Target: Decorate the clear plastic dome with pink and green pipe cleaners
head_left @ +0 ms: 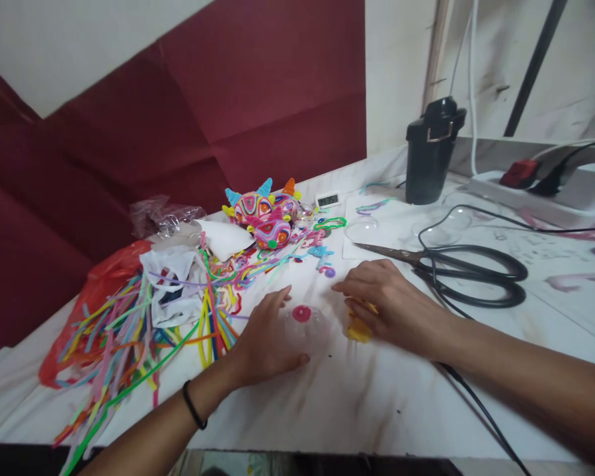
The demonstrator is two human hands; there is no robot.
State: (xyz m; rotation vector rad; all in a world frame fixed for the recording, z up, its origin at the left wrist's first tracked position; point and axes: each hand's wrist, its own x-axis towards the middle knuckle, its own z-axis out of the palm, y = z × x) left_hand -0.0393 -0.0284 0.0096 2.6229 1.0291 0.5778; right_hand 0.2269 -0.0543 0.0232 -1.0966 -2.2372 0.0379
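My left hand (266, 337) is open beside a clear plastic dome (305, 334) on the table, its thumb and fingers spread around the near side. Whether it touches the dome I cannot tell. A pink spiral disc (301, 313) sits on top of the dome. To the right, my right hand (377, 297) has its fingers curled over a small yellow piece (359, 320), partly hidden and blurred. Just beyond the right hand lie large black-handled scissors (471, 271), their blades pointing left. A small purple coil (330, 272) lies ahead of both hands.
Colourful pipe cleaners (129, 344) spill from bags on the left. Several crafted horned heads (272, 228) stand at the back near a small digital display (327, 199). Clear half shells (361, 228), a black bin (431, 158), a power strip (515, 192) and a black cable (480, 403) occupy the right.
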